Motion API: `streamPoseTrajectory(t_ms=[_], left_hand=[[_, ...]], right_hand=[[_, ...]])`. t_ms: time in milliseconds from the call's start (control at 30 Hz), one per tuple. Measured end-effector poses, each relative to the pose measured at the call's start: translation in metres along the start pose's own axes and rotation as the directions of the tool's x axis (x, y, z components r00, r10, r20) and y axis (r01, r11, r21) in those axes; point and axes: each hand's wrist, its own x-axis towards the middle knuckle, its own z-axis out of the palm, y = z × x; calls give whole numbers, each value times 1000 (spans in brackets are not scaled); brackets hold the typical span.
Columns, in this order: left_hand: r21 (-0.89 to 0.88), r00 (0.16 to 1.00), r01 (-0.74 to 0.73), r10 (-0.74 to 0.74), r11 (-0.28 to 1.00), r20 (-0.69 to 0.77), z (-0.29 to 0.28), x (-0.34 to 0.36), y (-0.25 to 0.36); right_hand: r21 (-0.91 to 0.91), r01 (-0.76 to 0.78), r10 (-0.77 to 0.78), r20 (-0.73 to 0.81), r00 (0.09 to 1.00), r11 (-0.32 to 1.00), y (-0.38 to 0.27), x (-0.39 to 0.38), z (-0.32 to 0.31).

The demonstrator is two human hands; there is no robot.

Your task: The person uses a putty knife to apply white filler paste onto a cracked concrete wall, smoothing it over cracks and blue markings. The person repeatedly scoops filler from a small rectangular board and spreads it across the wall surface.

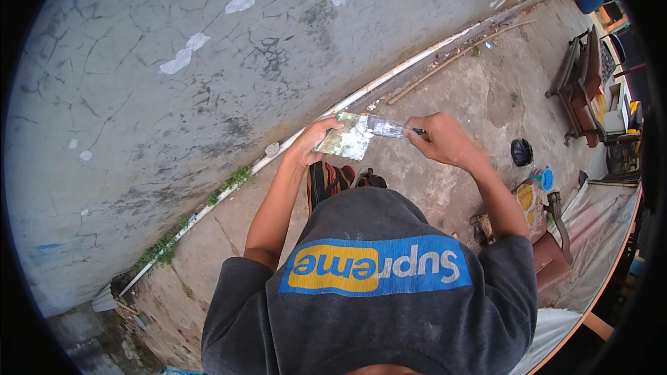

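Hands, left (310, 140) and right (439, 137), gripping putty knife (358, 135) (plaster-caked)

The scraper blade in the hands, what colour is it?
Shiny grey metal scraper blade, smeared with white-grey paste; only the head view shows it.

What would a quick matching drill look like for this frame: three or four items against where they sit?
Items:
1. left hand
2. right hand
3. white pipe
4. black bag

Places:
A. along the foot of the cracked wall
B. on the ground, right of the right forearm
C. grip on the scraper's handle end
D. under the putty-smeared blade of the scraper

Pairs: 1-D, 2-C, 3-A, 4-B
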Motion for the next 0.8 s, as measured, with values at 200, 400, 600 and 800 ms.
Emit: streamPoseTrajectory(t_ms=[200, 400, 600, 800], left_hand=[[38, 995, 6, -3, 999, -95, -17, 20, -11], [20, 995, -15, 17, 1000, -101, -38, 30, -22], [59, 988, -34, 43, 998, -148, -26, 20, -11], [73, 942, -132, 148, 989, -300, -29, 23, -16]], right_hand=[[62, 16, -22, 91, 996, 998, -7, 5, 13], [331, -102, 44, 178, 983, 938, 0, 8, 14], [243, -142, 100, 178, 979, 960, 23, 16, 24], [569, -227, 9, 360, 933, 790, 22, 20, 23]])
